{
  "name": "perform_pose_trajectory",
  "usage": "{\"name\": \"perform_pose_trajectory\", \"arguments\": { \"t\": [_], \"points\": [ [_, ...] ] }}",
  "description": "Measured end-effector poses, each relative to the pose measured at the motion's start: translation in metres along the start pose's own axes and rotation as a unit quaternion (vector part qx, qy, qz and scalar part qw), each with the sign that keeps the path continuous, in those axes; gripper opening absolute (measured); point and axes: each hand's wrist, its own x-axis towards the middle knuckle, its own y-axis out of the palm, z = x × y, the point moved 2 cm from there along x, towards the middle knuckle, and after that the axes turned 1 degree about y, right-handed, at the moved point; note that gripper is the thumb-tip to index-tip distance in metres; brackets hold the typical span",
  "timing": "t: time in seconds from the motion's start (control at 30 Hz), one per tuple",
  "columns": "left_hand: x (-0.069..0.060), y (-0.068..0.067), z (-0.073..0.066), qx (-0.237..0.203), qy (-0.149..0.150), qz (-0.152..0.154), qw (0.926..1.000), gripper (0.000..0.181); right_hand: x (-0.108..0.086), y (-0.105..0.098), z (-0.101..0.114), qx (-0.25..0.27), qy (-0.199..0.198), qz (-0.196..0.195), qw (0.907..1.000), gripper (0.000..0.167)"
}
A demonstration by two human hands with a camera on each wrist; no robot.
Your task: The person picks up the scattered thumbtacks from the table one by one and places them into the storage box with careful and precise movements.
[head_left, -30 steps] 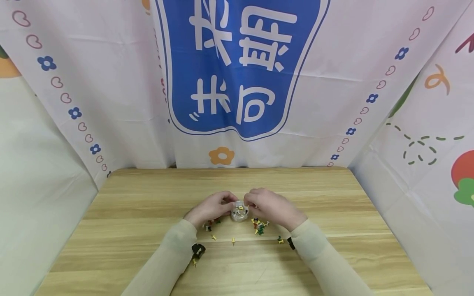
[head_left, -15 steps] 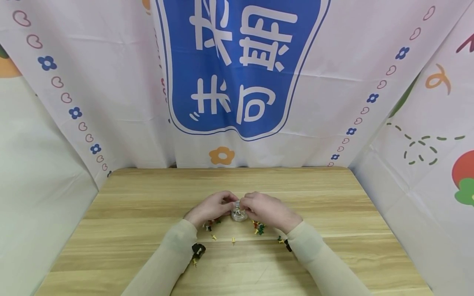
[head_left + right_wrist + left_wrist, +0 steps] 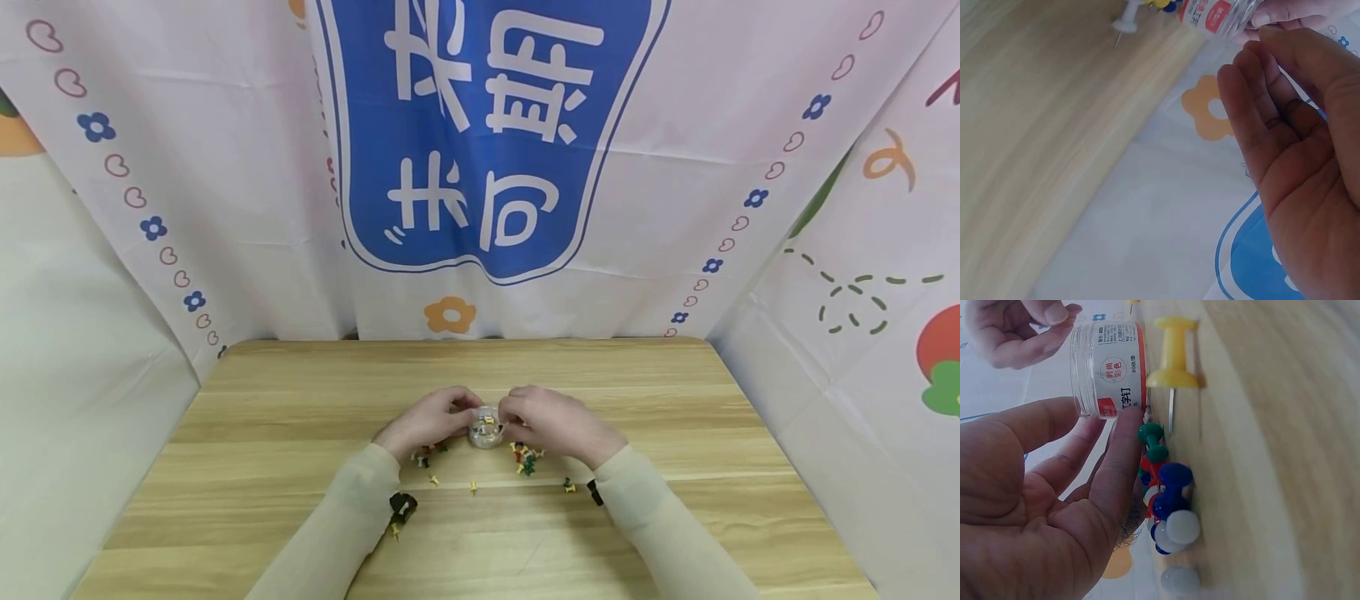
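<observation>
A small clear plastic jar (image 3: 486, 438) stands upright on the table with several push pins inside. Its printed label (image 3: 1116, 369) faces the left wrist camera. My left hand (image 3: 433, 419) holds the jar from the left, thumb and fingers around its side. At the jar's right rim is my right hand (image 3: 551, 419), thumb and fingertips close together. Whether a pin sits between those fingertips is hidden. Loose push pins lie in a pile (image 3: 527, 458) below my right hand. More push pins, including a blue one (image 3: 1174, 490), lie beside my left hand.
Single yellow push pins (image 3: 473, 487) lie nearer me, some with points exposed. Further pins (image 3: 568, 486) lie by the right sleeve. A dark wrist camera mount (image 3: 402, 506) shows at the left cuff. The wooden table (image 3: 300, 367) ends at a printed curtain (image 3: 637, 208).
My right hand moved left over the jar's mouth, then drew back to its right rim. My left hand and the jar stayed nearly in place.
</observation>
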Motion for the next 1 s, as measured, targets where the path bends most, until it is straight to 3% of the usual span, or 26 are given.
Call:
{"name": "perform_pose_trajectory", "arguments": {
  "t": [0.37, 0.6, 1.0],
  "points": [
    [0.0, 0.0, 0.0, -0.005, -0.005, -0.004, 1.0, 0.022, -0.011, 0.001, -0.013, 0.0, 0.014, 0.036, 0.9992, 0.02],
    [-0.001, 0.001, -0.001, -0.013, -0.008, -0.003, 0.9999, 0.021, -0.017, 0.003, -0.018, -0.004, 0.012, 0.062, 0.998, 0.023],
    [0.0, 0.001, 0.001, -0.015, -0.007, -0.003, 0.9999, 0.022, -0.023, 0.003, -0.021, -0.041, -0.032, 0.095, 0.9941, 0.024]
  ]
}}
